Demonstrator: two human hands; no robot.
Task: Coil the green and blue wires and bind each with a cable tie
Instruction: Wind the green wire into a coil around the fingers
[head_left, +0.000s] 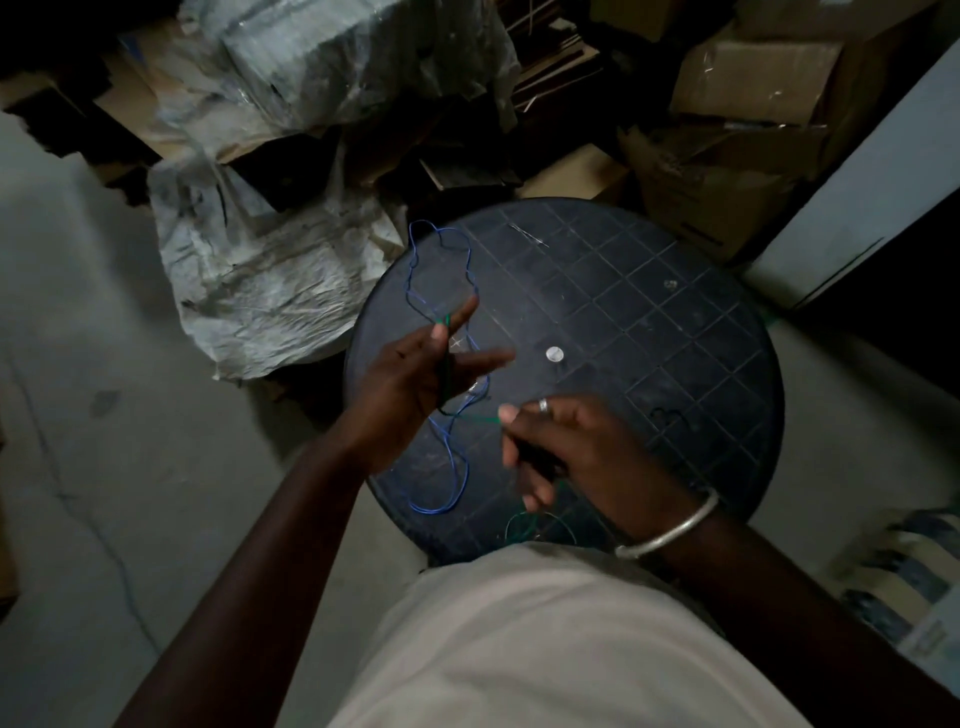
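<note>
A thin green wire (475, 419) runs between both hands above a round dark table (675, 364). My left hand (415, 379) pinches one end of it between thumb and forefinger, the other fingers spread. My right hand (566, 452) grips the green wire at its thumb tip, and more green wire (519, 525) loops down near the table's front edge. The blue wire (452, 467) lies loose along the table's left side, from a far loop to a near loop. A pale cable tie (527, 235) lies at the table's far side, and a dark one (667, 415) lies to the right.
A small silver disc (555, 355) marks the table's middle. Crumpled white sacks (260, 270) and cardboard boxes (743, 119) pile up behind and to the left. A white panel (872, 171) stands at the right. Grey concrete floor (104, 415) lies to the left.
</note>
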